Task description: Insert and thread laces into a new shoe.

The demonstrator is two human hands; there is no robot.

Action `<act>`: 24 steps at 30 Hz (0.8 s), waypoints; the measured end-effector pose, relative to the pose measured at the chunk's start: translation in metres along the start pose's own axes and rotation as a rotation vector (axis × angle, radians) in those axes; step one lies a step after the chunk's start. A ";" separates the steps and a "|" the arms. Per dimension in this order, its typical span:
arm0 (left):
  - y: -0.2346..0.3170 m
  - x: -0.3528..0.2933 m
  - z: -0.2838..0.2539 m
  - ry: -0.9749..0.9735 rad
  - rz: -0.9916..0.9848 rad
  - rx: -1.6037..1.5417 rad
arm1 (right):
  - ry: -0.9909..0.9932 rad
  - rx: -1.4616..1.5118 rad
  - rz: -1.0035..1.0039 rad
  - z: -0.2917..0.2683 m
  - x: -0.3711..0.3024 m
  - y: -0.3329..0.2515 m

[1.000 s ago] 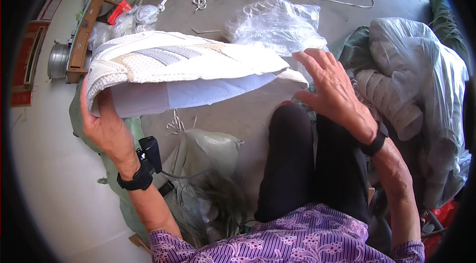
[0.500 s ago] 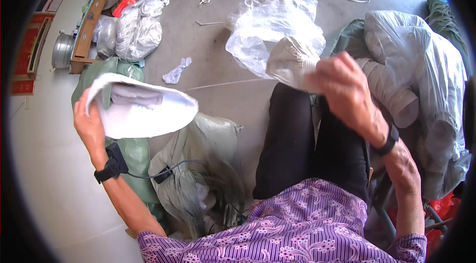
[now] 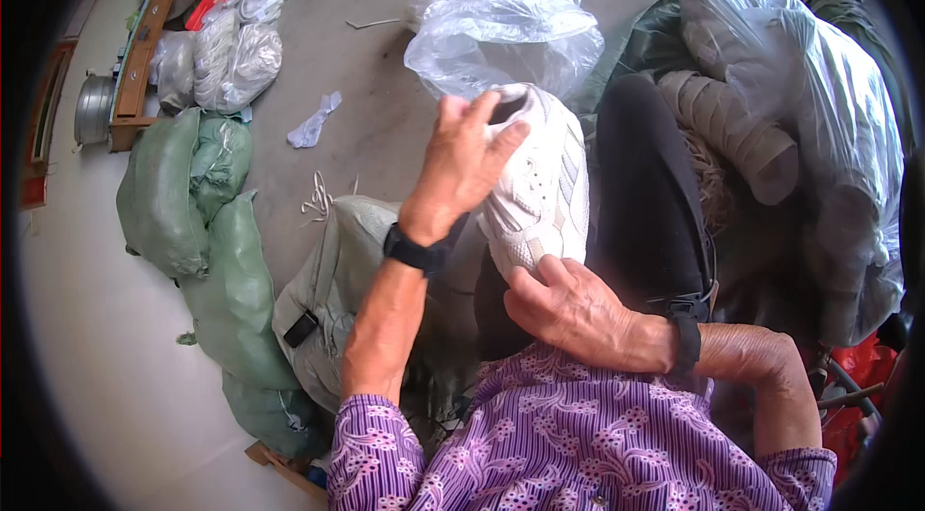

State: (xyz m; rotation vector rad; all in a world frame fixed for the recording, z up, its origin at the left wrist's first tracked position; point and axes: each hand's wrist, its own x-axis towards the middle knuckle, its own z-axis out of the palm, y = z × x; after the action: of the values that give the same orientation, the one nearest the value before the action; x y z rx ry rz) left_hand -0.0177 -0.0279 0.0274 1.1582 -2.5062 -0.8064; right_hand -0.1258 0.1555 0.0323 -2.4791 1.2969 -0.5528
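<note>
A white sneaker (image 3: 544,185) with a textured, panelled upper stands tilted over my lap, its dark opening away from me and its toe toward me. My left hand (image 3: 464,164) grips it at the collar, thumb and fingers about the edge of the opening. At the near end, the bent fingers of my right hand (image 3: 580,311) pinch the toe. The shoe's sole is mostly hidden, and I see no laces on it.
Ahead lies a crumpled clear plastic bag (image 3: 501,25). Green sacks (image 3: 236,309) and a pale sack (image 3: 332,270) line my left. On the right are a wrapped roll (image 3: 732,131) and a large translucent bag (image 3: 838,126). A wooden frame (image 3: 145,58) stands far left.
The curved white piece has left my left hand, which moved right onto the shoe. My right hand came down and nearer my body. Both hands now hold the sneaker.
</note>
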 end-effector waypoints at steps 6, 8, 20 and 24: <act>0.040 0.021 0.039 0.080 0.251 0.301 | -0.040 0.361 0.106 -0.001 -0.015 0.010; 0.027 0.020 0.044 0.117 0.315 0.228 | 0.022 0.591 0.111 -0.008 -0.021 0.025; 0.008 0.012 0.035 0.133 0.175 -0.232 | 0.062 0.101 0.191 -0.033 0.022 0.173; 0.009 0.016 0.036 0.147 0.171 -0.122 | -0.097 0.154 0.140 -0.045 0.027 0.182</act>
State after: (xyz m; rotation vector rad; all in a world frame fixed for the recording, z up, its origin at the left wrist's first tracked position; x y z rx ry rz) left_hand -0.0500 -0.0222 0.0041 0.9148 -2.3617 -0.7860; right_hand -0.2632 0.0292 0.0005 -2.2425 1.3253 -0.4738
